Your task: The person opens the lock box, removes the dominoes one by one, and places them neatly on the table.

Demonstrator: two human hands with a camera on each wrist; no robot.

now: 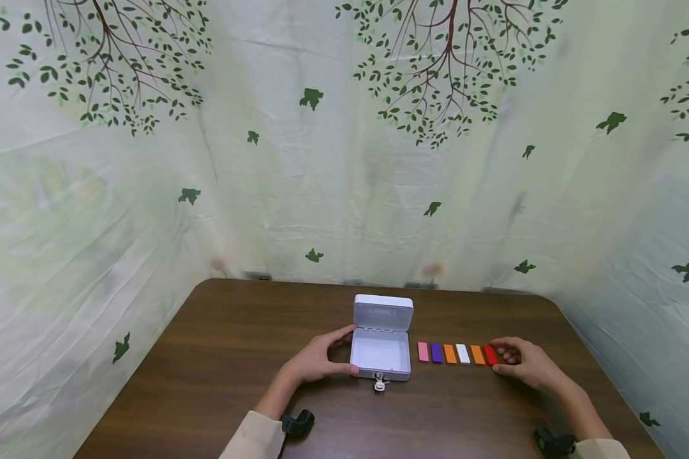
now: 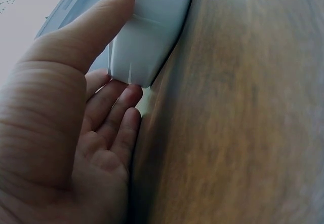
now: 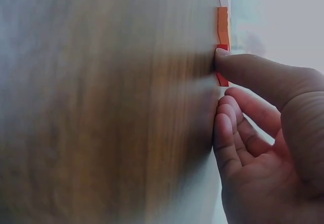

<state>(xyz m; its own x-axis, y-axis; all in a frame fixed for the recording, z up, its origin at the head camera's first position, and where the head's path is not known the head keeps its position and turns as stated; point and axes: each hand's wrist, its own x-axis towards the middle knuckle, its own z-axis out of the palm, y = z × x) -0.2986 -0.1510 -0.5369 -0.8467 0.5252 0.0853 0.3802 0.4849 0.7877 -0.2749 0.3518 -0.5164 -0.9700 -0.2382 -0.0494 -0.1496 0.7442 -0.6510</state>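
Observation:
A small white box [image 1: 380, 354] stands on the table with its lid [image 1: 383, 312] raised at the back and a metal latch [image 1: 380, 383] hanging at the front. My left hand [image 1: 319, 358] grips the box's left side, thumb at the front corner and fingers toward the back; in the left wrist view the thumb [image 2: 114, 6] lies against the white wall. To the right of the box, my right hand [image 1: 525, 363] pinches the red block [image 1: 490, 355] between thumb and index fingertip at its ends. In the right wrist view the thumb covers part of the red block [image 3: 223, 79].
Left of the red block, a row of flat blocks runs toward the box: an orange block [image 1: 478, 355], a white block [image 1: 462, 354], another orange block [image 1: 450, 354], a purple block [image 1: 436, 352] and a pink block [image 1: 423, 351]. A leaf-printed curtain surrounds the brown table [image 1: 207, 370].

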